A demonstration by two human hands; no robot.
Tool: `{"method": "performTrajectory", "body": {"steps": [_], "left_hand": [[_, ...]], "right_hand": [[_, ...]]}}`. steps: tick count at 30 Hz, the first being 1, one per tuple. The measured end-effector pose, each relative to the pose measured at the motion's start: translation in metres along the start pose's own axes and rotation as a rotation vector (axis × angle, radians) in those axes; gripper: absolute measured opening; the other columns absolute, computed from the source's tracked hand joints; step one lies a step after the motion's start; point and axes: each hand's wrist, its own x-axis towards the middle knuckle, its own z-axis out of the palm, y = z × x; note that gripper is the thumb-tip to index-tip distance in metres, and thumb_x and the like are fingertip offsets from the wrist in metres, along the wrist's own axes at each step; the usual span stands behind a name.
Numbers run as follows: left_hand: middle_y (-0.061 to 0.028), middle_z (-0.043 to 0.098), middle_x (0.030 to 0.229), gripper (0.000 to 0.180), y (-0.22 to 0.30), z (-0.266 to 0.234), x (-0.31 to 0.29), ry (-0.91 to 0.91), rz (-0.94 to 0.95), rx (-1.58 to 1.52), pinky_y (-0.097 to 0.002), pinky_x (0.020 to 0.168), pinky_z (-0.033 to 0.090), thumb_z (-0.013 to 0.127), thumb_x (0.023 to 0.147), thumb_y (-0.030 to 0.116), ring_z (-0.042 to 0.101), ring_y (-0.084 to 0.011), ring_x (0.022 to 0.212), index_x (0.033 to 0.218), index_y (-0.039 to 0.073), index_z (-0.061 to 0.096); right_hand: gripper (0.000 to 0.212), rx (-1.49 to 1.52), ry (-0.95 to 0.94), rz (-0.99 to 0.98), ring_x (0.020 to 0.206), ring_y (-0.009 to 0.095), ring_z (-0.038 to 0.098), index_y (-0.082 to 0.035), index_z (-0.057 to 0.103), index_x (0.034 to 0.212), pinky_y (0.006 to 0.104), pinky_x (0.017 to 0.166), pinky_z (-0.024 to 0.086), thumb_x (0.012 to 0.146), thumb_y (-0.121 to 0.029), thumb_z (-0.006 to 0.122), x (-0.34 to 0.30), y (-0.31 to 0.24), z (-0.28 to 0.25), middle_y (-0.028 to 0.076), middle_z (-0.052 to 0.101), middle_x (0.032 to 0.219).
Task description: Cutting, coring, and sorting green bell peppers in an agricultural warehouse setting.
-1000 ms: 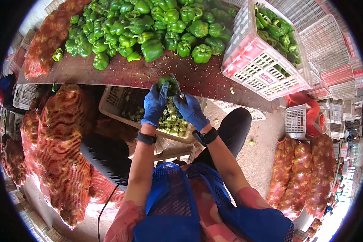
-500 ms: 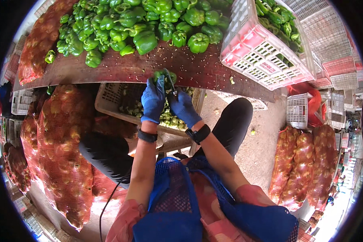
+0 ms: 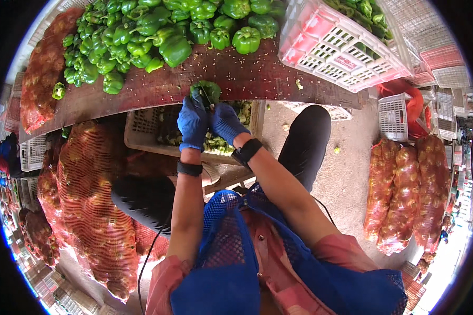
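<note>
A green pepper (image 3: 207, 90) is gripped by both gloved hands (image 3: 209, 123) at frame centre, trimmed pieces are collected in the crate (image 3: 142, 131) below, and many peppers (image 3: 142, 39) on the surface (image 3: 247, 79) at upper left are left untouched

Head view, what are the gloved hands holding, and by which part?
Both the left hand and right hand hold one green bell pepper by its lower sides, at the table edge.

1. Hands: 2, both in blue gloves – left hand (image 3: 193, 123), right hand (image 3: 226, 122).
2. Green pepper (image 3: 209, 90) in the hands: 1.
3. Loose pepper pile (image 3: 142, 37) at the bench's far edge: too many to count.
4. Pink crate (image 3: 341, 44) at the bench's right end: 1.
5. Beige crate (image 3: 147, 131) under the bench's near edge: 1.
</note>
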Motion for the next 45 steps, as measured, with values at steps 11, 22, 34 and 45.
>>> {"method": "performTrajectory", "body": {"steps": [11, 22, 34, 45], "left_hand": [[-0.0197, 0.062, 0.075, 0.035, 0.01, 0.0, 0.01, -0.01, 0.325, 0.343, -0.0447, 0.057, 0.051, 0.037, 0.095, 0.033, 0.063, -0.0347, 0.07, 0.089, 0.004, 0.056], [-0.0258, 0.064, 0.083, 0.048, -0.023, 0.006, 0.031, -0.225, 0.072, 0.158, -0.0479, 0.072, 0.05, 0.036, 0.094, 0.043, 0.063, -0.0409, 0.082, 0.087, 0.001, 0.059], [-0.0179, 0.061, 0.077, 0.02, -0.046, -0.007, 0.04, -0.132, 0.62, 0.406, -0.042, 0.06, 0.05, 0.043, 0.089, 0.018, 0.062, -0.0323, 0.068, 0.097, 0.003, 0.054], [-0.0174, 0.061, 0.084, 0.018, -0.059, -0.002, 0.045, -0.148, 0.738, 0.274, -0.0411, 0.069, 0.05, 0.05, 0.085, 0.01, 0.06, -0.0307, 0.082, 0.1, 0.002, 0.054]], "right_hand": [[0.024, -0.27, -0.051, 0.017, 0.087, 0.041, 0.061, 0.002, 0.065, 0.079, 0.0466, 0.077, 0.048, 0.076, -0.02, 0.057, 0.009, 0.023, 0.007, 0.028, 0.062, 0.083], [0.024, -0.19, -0.059, 0.077, 0.087, 0.04, 0.062, 0.0, 0.066, 0.079, 0.0448, 0.079, 0.049, 0.075, -0.022, 0.057, -0.006, -0.011, -0.005, 0.028, 0.062, 0.083], [0.032, -0.173, 0.018, 0.098, 0.091, 0.038, 0.061, 0.0, 0.064, 0.09, 0.0465, 0.081, 0.048, 0.077, -0.03, 0.063, -0.017, 0.031, 0.014, 0.024, 0.064, 0.092], [0.022, 0.177, -0.04, 0.121, 0.065, 0.032, 0.062, -0.001, 0.06, 0.086, 0.0408, 0.058, 0.05, 0.078, -0.021, 0.062, 0.0, 0.054, 0.012, 0.017, 0.063, 0.071]]}}
